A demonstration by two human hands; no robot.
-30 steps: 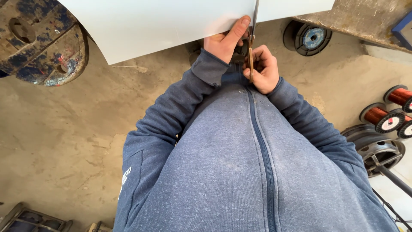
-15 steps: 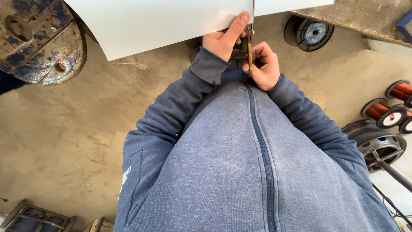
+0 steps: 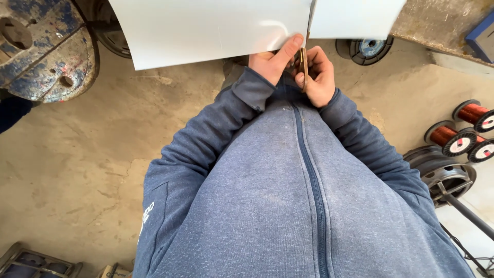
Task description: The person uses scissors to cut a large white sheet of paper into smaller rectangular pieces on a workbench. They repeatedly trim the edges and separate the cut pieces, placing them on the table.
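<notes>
A large white sheet (image 3: pixel 206 28) stretches across the top of the view, split by a straight cut near its right side. My left hand (image 3: pixel 272 59) pinches the sheet's near edge just left of the cut, thumb on top. My right hand (image 3: pixel 316 74) grips the handles of a pair of shears (image 3: pixel 303 64), whose blades run up into the cut. The smaller white piece (image 3: pixel 355 18) lies right of the cut. Both hands are close to my chest, above my blue zipped sweatshirt.
A worn wooden cable drum (image 3: pixel 46 49) stands at the upper left. Copper wire spools (image 3: pixel 465 128) and dark empty reels (image 3: pixel 447 175) lie on the right. A black spool (image 3: pixel 368 49) sits by a concrete slab (image 3: pixel 442 20). The floor (image 3: pixel 77 154) is bare concrete.
The cut in the sheet has lengthened and the two pieces have parted slightly. The sheet and my hands have shifted a little lower and to the right in the view.
</notes>
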